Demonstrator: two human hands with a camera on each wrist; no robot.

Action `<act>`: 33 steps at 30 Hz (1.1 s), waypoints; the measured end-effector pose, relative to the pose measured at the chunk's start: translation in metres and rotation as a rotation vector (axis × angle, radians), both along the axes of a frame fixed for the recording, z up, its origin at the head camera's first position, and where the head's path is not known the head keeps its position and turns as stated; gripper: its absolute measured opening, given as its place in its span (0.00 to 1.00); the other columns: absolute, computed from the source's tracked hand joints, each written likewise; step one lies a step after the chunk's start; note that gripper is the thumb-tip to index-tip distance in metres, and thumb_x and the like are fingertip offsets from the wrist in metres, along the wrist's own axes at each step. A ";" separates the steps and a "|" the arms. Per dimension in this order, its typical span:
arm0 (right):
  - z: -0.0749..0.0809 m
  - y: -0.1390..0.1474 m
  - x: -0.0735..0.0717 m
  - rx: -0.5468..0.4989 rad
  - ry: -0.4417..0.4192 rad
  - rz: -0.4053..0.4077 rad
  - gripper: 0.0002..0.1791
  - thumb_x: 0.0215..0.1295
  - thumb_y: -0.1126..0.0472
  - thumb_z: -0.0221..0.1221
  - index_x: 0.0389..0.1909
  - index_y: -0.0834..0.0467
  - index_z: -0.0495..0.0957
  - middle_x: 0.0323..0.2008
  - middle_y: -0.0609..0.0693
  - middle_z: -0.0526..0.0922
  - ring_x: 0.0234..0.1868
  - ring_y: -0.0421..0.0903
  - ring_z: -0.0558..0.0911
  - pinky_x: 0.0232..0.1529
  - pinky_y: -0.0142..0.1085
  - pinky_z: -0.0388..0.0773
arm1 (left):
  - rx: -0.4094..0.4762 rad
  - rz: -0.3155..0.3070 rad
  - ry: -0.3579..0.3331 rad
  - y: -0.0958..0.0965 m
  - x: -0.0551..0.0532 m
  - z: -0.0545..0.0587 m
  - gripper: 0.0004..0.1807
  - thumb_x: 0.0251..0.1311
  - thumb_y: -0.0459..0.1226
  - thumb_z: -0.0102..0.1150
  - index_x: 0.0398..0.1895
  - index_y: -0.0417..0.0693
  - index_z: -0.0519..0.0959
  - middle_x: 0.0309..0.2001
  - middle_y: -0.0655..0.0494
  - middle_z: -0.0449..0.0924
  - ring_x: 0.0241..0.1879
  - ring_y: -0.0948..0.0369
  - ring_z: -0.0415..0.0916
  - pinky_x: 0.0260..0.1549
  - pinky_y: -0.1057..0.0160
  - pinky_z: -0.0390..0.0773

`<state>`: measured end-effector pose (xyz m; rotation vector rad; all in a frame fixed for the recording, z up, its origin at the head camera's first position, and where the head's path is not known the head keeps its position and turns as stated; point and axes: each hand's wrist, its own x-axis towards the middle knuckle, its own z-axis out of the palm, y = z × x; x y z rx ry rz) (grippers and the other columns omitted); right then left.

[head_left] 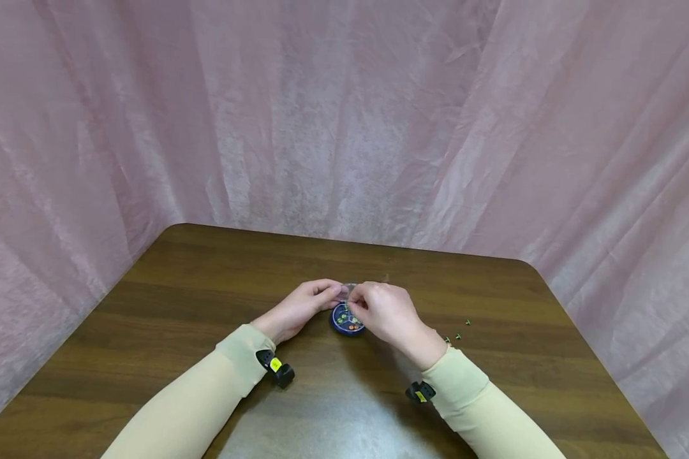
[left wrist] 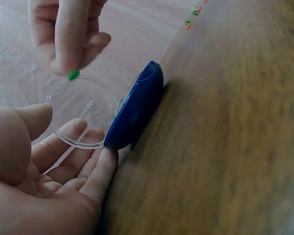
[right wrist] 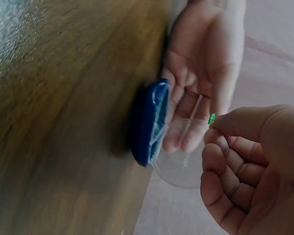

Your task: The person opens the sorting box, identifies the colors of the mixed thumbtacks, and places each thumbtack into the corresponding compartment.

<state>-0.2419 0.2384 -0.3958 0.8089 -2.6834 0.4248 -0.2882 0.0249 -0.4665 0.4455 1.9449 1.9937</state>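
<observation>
A round blue case lies on the table, its clear round lid raised on the far side. Small green and orange pieces sit in its compartments. My left hand holds the lid at its left edge, thumb at the rim and fingers behind the clear plastic; a finger reaches the base of the blue case in the left wrist view. Above the case, my right hand pinches a small green piece between thumb and forefinger, with the other fingers curled in. The fingertips hide most of that piece.
Several small green pin-like pieces lie loose on the brown wooden table, right of my right wrist. Pink curtains hang behind the table and along its sides.
</observation>
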 end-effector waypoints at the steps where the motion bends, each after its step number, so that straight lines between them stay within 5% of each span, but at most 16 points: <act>1: -0.002 -0.002 0.000 0.016 0.013 0.002 0.08 0.67 0.63 0.72 0.30 0.47 0.87 0.28 0.38 0.83 0.27 0.37 0.78 0.26 0.39 0.79 | -0.002 0.000 0.001 0.000 0.000 0.000 0.19 0.89 0.38 0.52 0.68 0.32 0.80 0.68 0.41 0.82 0.70 0.51 0.78 0.71 0.54 0.79; 16: -0.026 -0.018 -0.007 0.170 0.156 0.030 0.20 0.62 0.62 0.75 0.18 0.45 0.75 0.19 0.39 0.76 0.20 0.43 0.76 0.21 0.43 0.78 | 0.003 -0.019 0.022 0.000 -0.001 -0.004 0.20 0.88 0.39 0.53 0.68 0.32 0.81 0.67 0.42 0.82 0.64 0.57 0.81 0.70 0.54 0.80; 33: -0.021 -0.025 -0.007 0.225 0.174 0.025 0.20 0.61 0.62 0.75 0.19 0.48 0.73 0.21 0.43 0.79 0.22 0.48 0.82 0.23 0.46 0.81 | 0.019 -0.020 0.042 -0.002 0.003 0.000 0.20 0.89 0.38 0.52 0.68 0.30 0.80 0.67 0.41 0.82 0.63 0.59 0.81 0.71 0.52 0.79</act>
